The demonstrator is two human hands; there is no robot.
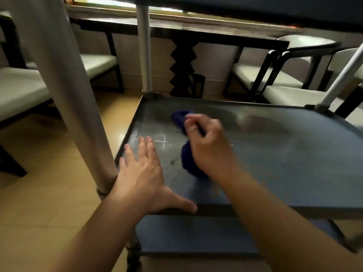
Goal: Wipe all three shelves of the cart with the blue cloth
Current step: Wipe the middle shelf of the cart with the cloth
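Blue cloth point(193, 163) is bunched in my right hand point(211, 148) on the middle shelf point(284, 154) of the cart, left-centre of the tray; fingers curled tight round the wad, one end sticking out toward 11 o'clock. Head view only. My left hand point(143, 173) lies flat, fingers spread, on the near-left corner beside the post point(78, 95), steadying the cart. Crumbs and specks point(172, 161) sit between my hands, at 9 o'clock from the cloth. Judgement: flatten the wad for more contact, sweep overlapping passes from the far rim toward me, catch that debris. Bottom shelf point(186, 234) visible below; top shelf point(255, 8) overhead.
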